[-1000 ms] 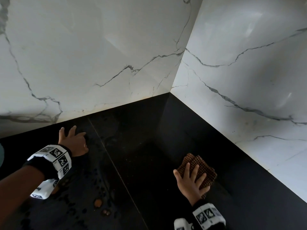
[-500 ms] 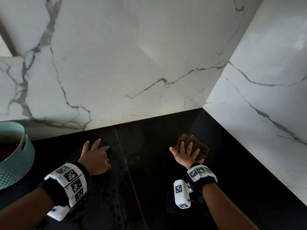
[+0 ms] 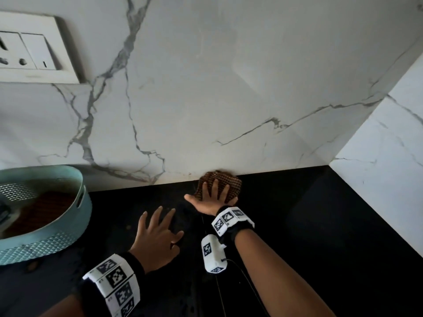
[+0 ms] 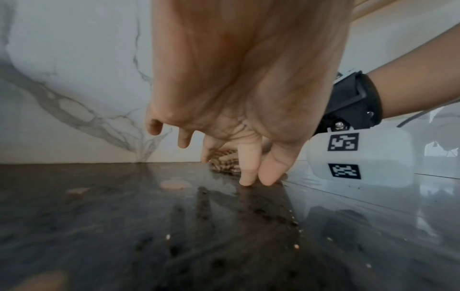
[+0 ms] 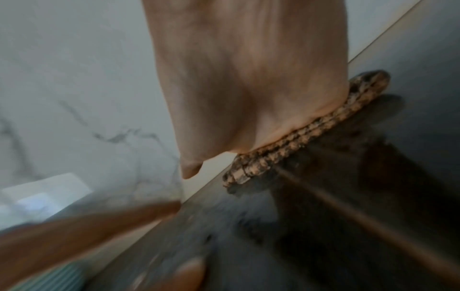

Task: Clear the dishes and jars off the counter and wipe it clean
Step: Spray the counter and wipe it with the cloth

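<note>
Flat and spread, the right hand [image 3: 211, 199] presses a brown checked cloth [image 3: 219, 183] onto the black counter [image 3: 320, 225] at its back edge, the cloth touching the marble wall [image 3: 206, 88]. From the head view, the left hand [image 3: 158, 239] lies just beside it on the counter, fingers straight and fanned, holding nothing; a teal basket [image 3: 45, 239] stands near the counter's left edge, and a switch plate [image 3: 29, 46] sits on the wall above it. From the left wrist, the left hand [image 4: 239, 98] touches the wet counter [image 4: 124, 226] with its fingertips [image 4: 248, 177], the cloth [image 4: 224, 161] behind them. From the right wrist, blurred, the right palm [image 5: 248, 78] bears on the cloth [image 5: 298, 137] along the counter's back edge.
</note>
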The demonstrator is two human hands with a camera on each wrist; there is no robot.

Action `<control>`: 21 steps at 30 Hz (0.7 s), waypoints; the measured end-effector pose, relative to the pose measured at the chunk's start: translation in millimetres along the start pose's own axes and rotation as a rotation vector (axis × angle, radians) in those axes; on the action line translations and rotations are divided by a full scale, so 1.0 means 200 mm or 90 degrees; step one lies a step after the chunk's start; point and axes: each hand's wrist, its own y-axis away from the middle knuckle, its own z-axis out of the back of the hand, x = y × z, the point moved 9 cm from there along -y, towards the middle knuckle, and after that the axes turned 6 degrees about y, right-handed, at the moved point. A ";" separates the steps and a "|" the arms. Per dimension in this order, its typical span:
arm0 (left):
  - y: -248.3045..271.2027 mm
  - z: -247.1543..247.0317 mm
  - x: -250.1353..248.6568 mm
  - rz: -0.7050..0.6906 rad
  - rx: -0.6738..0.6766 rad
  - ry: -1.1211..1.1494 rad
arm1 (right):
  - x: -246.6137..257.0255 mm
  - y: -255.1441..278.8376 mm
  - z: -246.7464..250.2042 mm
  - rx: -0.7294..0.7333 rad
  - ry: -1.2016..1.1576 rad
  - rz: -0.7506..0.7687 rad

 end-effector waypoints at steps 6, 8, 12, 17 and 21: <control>0.04 0.03 -0.03 0.000 0.003 -0.056 | 0.23 0.13 -0.19 0.001 0.155 0.199; 0.02 0.01 -0.02 0.007 -0.049 -0.080 | 0.18 0.16 -0.19 -0.019 0.179 0.221; 0.01 0.00 -0.02 0.012 -0.020 -0.090 | -0.07 0.16 -0.12 -0.006 0.158 0.159; 0.02 0.00 -0.02 0.016 0.031 -0.092 | -0.69 0.24 -0.01 -0.043 0.023 -0.051; 0.02 -0.01 0.00 0.019 0.062 -0.052 | -1.00 0.42 -0.06 -0.057 -0.044 -0.160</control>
